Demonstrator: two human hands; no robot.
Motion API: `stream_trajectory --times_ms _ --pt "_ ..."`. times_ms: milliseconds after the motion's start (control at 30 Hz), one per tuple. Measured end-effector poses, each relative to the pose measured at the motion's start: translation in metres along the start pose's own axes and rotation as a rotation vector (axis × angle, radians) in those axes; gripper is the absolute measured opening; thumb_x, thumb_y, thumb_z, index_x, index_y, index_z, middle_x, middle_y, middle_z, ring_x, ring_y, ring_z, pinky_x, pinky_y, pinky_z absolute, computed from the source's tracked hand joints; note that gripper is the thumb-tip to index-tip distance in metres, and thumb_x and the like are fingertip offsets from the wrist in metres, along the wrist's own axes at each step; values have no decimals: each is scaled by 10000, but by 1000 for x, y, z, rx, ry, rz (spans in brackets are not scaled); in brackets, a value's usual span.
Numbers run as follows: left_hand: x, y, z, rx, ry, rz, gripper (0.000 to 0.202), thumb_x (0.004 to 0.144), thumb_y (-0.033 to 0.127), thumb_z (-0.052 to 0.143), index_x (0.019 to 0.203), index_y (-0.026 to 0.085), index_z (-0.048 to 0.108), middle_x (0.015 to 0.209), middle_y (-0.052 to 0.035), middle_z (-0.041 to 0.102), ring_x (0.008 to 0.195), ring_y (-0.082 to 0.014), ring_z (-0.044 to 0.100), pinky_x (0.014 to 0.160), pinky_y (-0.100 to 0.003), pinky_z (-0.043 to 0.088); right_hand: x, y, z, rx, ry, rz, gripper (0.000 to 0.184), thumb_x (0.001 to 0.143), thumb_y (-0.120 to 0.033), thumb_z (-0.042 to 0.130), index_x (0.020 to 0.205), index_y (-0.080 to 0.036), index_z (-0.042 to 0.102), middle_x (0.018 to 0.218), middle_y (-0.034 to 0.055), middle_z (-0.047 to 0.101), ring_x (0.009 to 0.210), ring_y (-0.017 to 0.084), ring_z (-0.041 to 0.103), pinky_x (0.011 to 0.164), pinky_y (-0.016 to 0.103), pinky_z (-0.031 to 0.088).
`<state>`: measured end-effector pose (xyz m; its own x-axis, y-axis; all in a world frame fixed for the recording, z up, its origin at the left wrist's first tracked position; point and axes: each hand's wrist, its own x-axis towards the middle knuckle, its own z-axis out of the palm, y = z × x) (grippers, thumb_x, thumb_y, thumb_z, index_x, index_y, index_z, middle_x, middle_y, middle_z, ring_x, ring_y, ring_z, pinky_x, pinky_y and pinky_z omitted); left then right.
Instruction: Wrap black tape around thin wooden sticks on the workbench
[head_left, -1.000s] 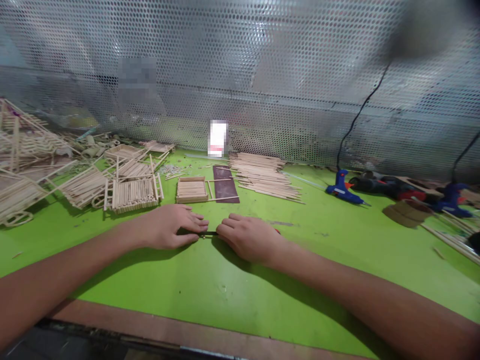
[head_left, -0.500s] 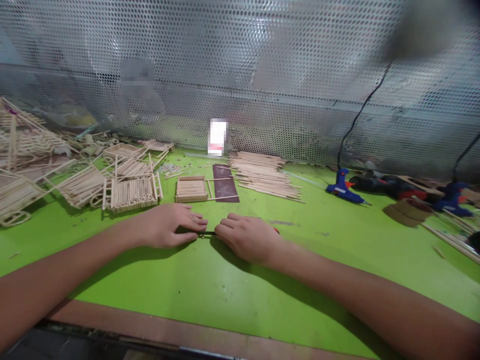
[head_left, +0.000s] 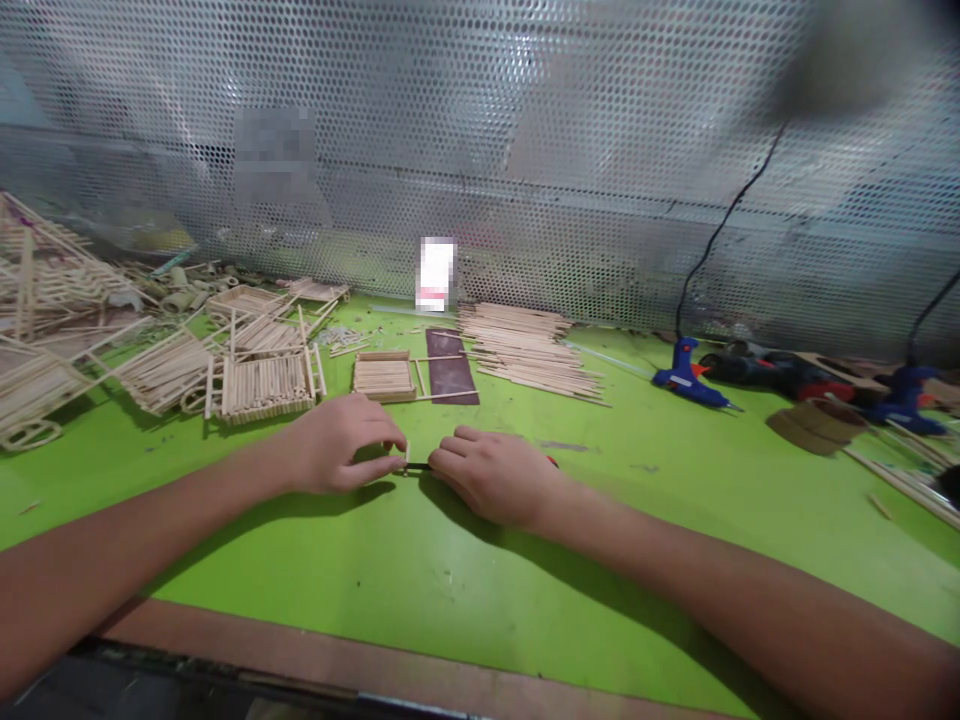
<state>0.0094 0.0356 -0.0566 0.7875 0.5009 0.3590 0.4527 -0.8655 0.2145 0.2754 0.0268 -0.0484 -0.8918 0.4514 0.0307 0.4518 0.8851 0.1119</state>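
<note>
My left hand (head_left: 341, 445) is closed in a pinch around a small light wooden stick (head_left: 407, 453), just above the green table. My right hand (head_left: 499, 475) lies palm down, its fingers wrapped round a thin dark-bladed tool (head_left: 418, 466). The blade sticks out towards my left fingertips and meets the little stick there. A bit of red shows at the tool's other end, beyond my right hand; most of its handle is hidden. Just past my hands rests a small frame of wooden sticks (head_left: 384, 375), with two longer sticks reaching over a dark brown sheet (head_left: 452, 368).
A pile of loose sticks (head_left: 532, 350) lies behind the sheet. Several stick-built pieces (head_left: 266, 385) crowd the left. To the right are a blue glue gun (head_left: 686, 375) with a hanging cable, a brown tape roll (head_left: 817, 425) and another blue glue gun (head_left: 907, 400). Perforated silvery sheeting (head_left: 480, 150) closes the back.
My left hand has lifted slightly and gone from spread fingers to a pinch on the small stick. My right hand and the dark-bladed tool have stayed in place.
</note>
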Motion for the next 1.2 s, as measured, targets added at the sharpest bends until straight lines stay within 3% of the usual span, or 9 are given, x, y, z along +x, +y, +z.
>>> stream_trajectory --times_ms 100,300,633,1033,1133,1200 --pt "1 2 4 86 -30 50 236 1051 289 546 934 170 713 789 -36 722 681 -166 631 709 -333 511 0 0 0 -9 -10 7 110 1008 -132 559 1060 -154 653 910 57 697 843 204 578 721 313 432" --pt "4 4 9 226 -35 161 207 1012 171 552 814 171 614 707 -18 618 663 -170 543 622 -309 383 0 1 3 -6 9 10 98 1012 -126 555 1021 -165 644 898 49 690 837 198 579 714 309 416" --pt "7 2 12 237 -15 231 231 978 118 544 760 190 561 685 -18 601 641 -177 536 605 -312 377 2 0 4 4 41 26 115 1037 -141 540 1010 -164 649 898 53 691 842 181 601 711 287 414" --pt "4 0 10 283 -51 190 246 1025 180 501 806 181 614 708 -27 620 655 -182 559 609 -317 413 2 -2 2 7 48 129 251 1095 -333 474 1067 -158 651 996 78 720 848 201 630 707 316 432" --pt "3 1 6 186 -65 101 197 1031 253 540 937 170 692 802 -53 704 710 -190 631 663 -326 498 0 0 6 -23 54 84 171 1070 -248 514 1088 -157 658 993 75 719 869 199 633 723 308 438" --pt "2 0 3 97 -61 31 205 1010 302 600 1102 167 725 968 -84 768 839 -216 701 760 -358 561 -1 1 9 -36 68 53 159 1060 -227 528 1107 -152 660 982 77 714 889 202 632 736 305 444"
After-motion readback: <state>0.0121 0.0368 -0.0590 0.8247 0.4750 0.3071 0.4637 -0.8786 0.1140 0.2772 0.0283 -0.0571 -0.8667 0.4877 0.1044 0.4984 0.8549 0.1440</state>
